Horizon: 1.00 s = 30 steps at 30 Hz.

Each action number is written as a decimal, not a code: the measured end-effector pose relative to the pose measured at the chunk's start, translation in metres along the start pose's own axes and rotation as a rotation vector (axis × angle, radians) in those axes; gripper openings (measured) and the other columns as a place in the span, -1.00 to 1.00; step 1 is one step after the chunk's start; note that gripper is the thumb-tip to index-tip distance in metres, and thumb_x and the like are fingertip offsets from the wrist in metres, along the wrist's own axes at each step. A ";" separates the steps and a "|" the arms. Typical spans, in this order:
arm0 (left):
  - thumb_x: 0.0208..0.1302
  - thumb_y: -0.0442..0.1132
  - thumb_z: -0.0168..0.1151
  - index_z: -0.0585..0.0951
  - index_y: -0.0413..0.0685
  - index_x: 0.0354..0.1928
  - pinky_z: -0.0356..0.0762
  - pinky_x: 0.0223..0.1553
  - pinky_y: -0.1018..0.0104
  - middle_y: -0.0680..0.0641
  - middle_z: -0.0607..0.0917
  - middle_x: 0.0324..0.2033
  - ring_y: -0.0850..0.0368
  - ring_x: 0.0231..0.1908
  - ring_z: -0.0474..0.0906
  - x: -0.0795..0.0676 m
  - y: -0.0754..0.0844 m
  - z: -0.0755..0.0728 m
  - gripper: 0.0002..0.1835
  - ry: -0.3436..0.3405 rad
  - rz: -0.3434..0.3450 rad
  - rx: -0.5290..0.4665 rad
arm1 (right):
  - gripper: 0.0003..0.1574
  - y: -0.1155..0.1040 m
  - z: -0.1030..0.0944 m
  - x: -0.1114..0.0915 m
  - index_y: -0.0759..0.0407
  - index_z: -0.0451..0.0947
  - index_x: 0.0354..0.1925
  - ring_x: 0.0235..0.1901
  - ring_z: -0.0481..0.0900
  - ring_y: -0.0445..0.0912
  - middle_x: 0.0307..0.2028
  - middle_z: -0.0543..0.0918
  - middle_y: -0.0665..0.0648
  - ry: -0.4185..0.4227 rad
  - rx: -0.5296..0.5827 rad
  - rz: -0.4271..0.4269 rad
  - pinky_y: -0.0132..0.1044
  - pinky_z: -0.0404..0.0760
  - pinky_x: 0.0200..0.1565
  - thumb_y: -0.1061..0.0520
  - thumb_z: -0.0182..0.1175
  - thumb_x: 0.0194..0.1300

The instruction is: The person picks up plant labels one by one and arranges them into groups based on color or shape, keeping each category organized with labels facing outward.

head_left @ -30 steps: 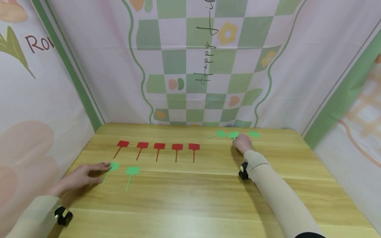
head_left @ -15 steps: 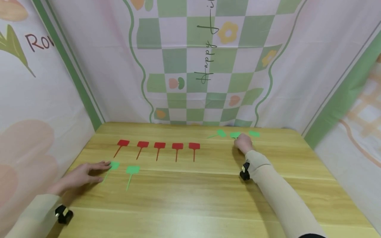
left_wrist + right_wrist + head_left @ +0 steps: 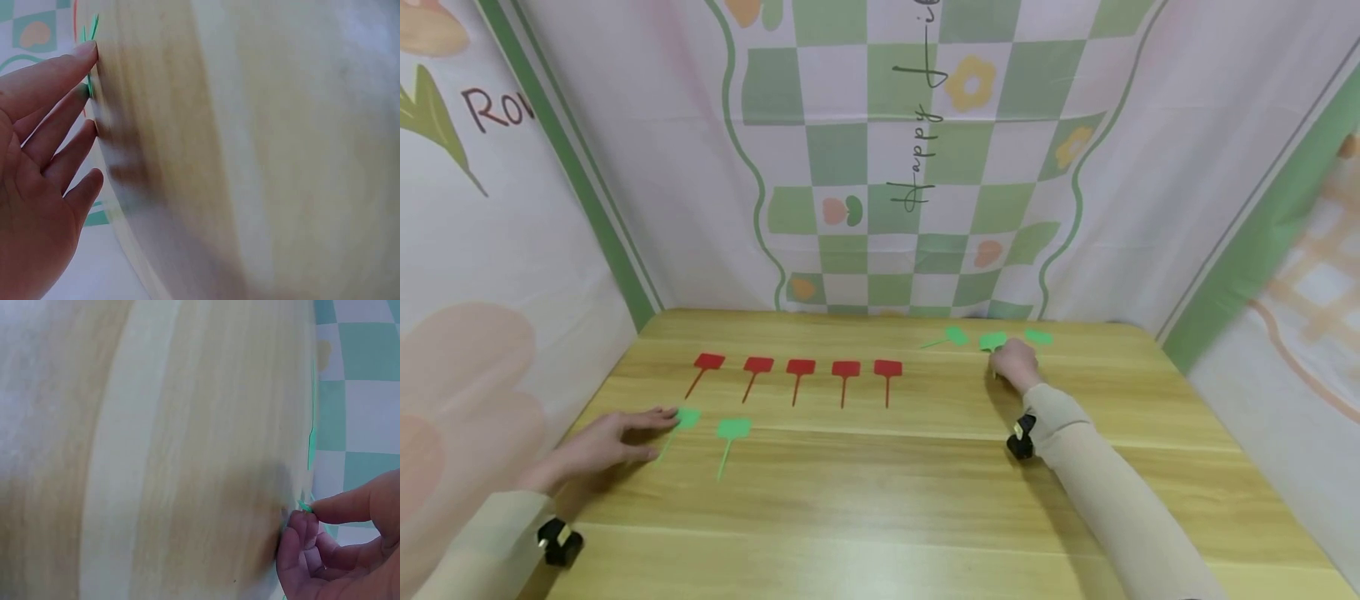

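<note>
My right hand [image 3: 1017,364] is at the far right of the table, pinching a green T-shaped plant label [image 3: 992,341] between thumb and fingertips. In the right wrist view only a small green piece of that label [image 3: 304,506] shows at the fingertips. On either side of it lie a green label [image 3: 957,336] with its stem pointing left and another green label [image 3: 1038,337], partly behind the hand. My left hand [image 3: 606,442] has its fingers extended, their tips on the head of a green label [image 3: 688,418]. Just right of that lies a further green label [image 3: 733,429].
Several red T-shaped labels [image 3: 801,367] lie in a row across the middle left, stems toward me. The wooden table [image 3: 880,500] ends at a patterned cloth backdrop [image 3: 891,208], with more cloth hanging at both sides.
My right hand and the green label it pinches have shifted slightly to the right; a bit of the stem now shows below the fingers. The left hand has stayed in place.
</note>
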<state>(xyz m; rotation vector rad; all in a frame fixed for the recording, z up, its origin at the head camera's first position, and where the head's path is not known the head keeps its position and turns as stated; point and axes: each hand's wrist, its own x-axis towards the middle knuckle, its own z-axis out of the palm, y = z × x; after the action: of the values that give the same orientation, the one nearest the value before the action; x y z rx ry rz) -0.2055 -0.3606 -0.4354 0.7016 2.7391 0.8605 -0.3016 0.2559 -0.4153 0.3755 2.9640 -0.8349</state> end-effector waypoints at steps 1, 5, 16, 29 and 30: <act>0.12 -0.03 0.33 0.54 -0.06 0.18 0.11 0.18 -0.36 -0.20 0.39 0.30 -0.38 0.29 0.16 0.000 0.000 0.000 -0.43 -0.001 0.000 -0.003 | -0.69 0.000 0.000 -0.001 0.14 0.29 -0.73 -0.70 0.33 -0.11 -0.72 0.36 0.06 0.004 0.002 -0.004 -0.35 0.33 -0.62 0.27 -0.15 0.11; 0.11 -0.02 0.33 0.55 -0.04 0.17 0.14 0.19 -0.33 -0.17 0.40 0.29 -0.35 0.29 0.17 0.001 -0.001 0.001 -0.44 0.004 -0.005 0.009 | -0.69 0.001 -0.002 -0.004 0.14 0.31 -0.73 -0.70 0.35 -0.13 -0.73 0.38 0.04 0.009 -0.004 -0.017 -0.36 0.34 -0.60 0.24 -0.13 0.10; 0.11 -0.04 0.33 0.54 -0.06 0.17 0.10 0.18 -0.38 -0.20 0.39 0.29 -0.37 0.29 0.17 0.000 0.001 0.000 -0.44 0.003 0.003 -0.003 | -0.67 0.005 -0.004 -0.017 0.17 0.46 -0.76 -0.76 0.42 -0.18 -0.85 0.45 -0.03 -0.022 0.081 -0.024 -0.40 0.37 -0.54 0.25 -0.06 0.06; 0.13 -0.04 0.32 0.53 -0.07 0.18 0.11 0.16 -0.43 -0.22 0.38 0.29 -0.35 0.29 0.16 -0.001 0.003 -0.001 -0.44 -0.001 0.006 -0.012 | -0.71 -0.002 -0.007 -0.042 0.36 0.66 -0.20 -0.61 0.53 -0.23 -0.62 0.68 0.03 -0.105 0.169 -0.041 -0.45 0.48 -0.43 0.16 0.20 0.21; 0.12 -0.05 0.32 0.53 -0.07 0.18 0.11 0.16 -0.43 -0.23 0.38 0.29 -0.37 0.29 0.16 -0.001 0.003 -0.001 -0.44 -0.002 0.006 -0.012 | -0.71 -0.002 -0.007 -0.044 0.36 0.67 -0.20 -0.61 0.52 -0.23 -0.60 0.68 0.04 -0.111 0.162 -0.054 -0.44 0.48 -0.43 0.16 0.20 0.21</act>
<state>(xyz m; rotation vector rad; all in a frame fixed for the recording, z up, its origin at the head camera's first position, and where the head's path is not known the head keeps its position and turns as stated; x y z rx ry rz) -0.2040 -0.3592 -0.4326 0.7083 2.7296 0.8766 -0.2593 0.2482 -0.4041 0.2465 2.8252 -1.0693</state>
